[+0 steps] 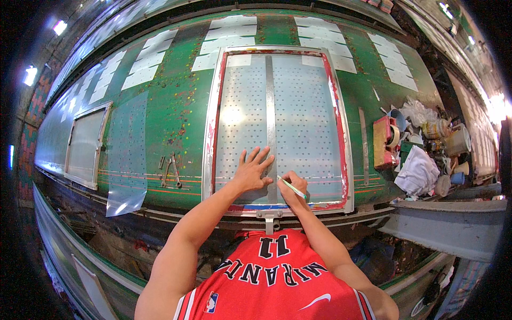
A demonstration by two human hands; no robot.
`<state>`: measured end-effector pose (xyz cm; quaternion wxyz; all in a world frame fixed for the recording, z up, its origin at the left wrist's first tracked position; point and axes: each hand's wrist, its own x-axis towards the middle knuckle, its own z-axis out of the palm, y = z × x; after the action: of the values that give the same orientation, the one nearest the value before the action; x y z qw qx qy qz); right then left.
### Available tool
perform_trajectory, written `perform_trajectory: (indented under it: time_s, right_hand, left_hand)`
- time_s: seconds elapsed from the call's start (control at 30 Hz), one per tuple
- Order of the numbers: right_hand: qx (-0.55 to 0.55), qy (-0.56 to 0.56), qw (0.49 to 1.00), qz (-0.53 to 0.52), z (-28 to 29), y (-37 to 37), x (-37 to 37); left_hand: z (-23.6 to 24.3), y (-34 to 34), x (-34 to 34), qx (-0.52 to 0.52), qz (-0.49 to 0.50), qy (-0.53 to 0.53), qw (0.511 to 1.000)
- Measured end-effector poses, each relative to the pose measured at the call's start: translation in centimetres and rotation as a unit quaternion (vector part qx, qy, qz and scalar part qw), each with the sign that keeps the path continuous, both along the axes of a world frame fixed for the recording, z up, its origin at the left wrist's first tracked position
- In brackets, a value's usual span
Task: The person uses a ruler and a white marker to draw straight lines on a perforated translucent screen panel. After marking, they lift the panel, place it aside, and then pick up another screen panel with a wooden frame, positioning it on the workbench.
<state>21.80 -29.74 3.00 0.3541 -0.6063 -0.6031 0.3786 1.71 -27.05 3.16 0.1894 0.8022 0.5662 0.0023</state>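
- The left hand (252,174) is laid palm down over the screen, its fingers spread wide, with the thumb and index finger set onto the metal strip (270,101).
- A slim white-and-green pen-like tool (292,189) is pinched between the thumb and fingers of the right hand (299,184), its tip turned toward the strip's right edge near the lower end.
- The strip is laid lengthwise down the middle of the pale mesh (306,125), where rows of small dark marks are seen on both sides.
- The mesh is held in a silver frame (208,160), edged inside with red and placed on the green table (178,96) directly before the person.
- A metal bracket (270,217) is seen at the frame's near edge.
- To the left, two wrenches (175,169), a clear dotted sheet (127,144) and a smaller frame (103,144) are laid out.
- To the right, a second strip (364,144) is placed near the frame; a white cloth (418,173) is heaped farther off.
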Motion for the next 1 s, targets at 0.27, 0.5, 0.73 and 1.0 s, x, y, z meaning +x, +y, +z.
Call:
perform_trajectory:
  time_s: [0.27,0.5,0.73,1.0]
  right_hand:
    - [-0.015,-0.013,1.0,0.019,0.6,0.0,0.2]
    - [-0.02,-0.024,0.999,0.022,0.2,0.1,0.1]
    - [0.002,-0.012,1.0,0.018,-0.3,0.1,0.2]
    - [-0.108,0.188,0.97,-0.11,-1.4,0.1,0.4]
  left_hand:
    - [0.2,-0.1,0.0,0.002,0.0,-0.008,1.0]
    - [0.3,0.0,0.1,-0.004,0.004,0.001,1.0]
    - [0.3,0.1,0.1,0.003,0.0,-0.003,1.0]
    - [-0.5,0.0,-0.1,0.03,0.004,-0.024,0.999]
